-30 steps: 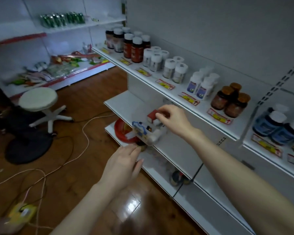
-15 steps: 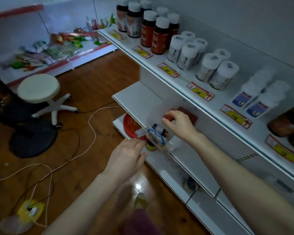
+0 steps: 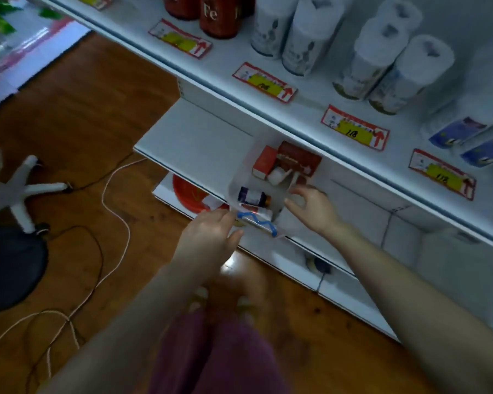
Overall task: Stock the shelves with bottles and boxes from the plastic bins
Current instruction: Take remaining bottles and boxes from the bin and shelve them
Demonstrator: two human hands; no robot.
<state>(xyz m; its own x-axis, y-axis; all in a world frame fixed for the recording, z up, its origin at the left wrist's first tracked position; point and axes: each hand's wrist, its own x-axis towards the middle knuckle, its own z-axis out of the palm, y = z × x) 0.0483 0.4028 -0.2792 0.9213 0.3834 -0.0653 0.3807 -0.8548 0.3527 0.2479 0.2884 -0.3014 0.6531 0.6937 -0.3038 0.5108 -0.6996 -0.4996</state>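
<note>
Hands flank a clear plastic bin [image 3: 239, 172] that sits at the front edge of the white middle shelf [image 3: 194, 143], its back part tucked under the white upper shelf [image 3: 228, 52]. The left hand [image 3: 211, 237] is at the bin's near left corner. Its fingers lie over the rim and its thumb under it, pinching the corner right beside the blue clasp [image 3: 256, 221] on the bin's front wall. The right hand [image 3: 310, 207] is at the bin's right side, fingers spread and loosely curved, thumb well apart from forefinger, with nothing between them. Whether it touches the clear wall I cannot tell.

Inside the bin, between the two hands, a dark bottle with a purple label [image 3: 252, 196] lies on its side toward the front. Toward the back lie a dark red cardboard box [image 3: 296, 162], a smaller red and white box [image 3: 264, 164] touching its left side, and a white bottle [image 3: 276, 176] just in front of them.

On the upper shelf stand white cylindrical bottles [image 3: 296, 38] and dark red bottles [image 3: 217, 18], with red and yellow price tags [image 3: 265, 82] along the front edge. Under the middle shelf's left end a red round dish [image 3: 188, 194] shows on the bottom shelf [image 3: 291, 268]. A white cable [image 3: 114, 200] trails across the brown wooden floor [image 3: 83, 109].
</note>
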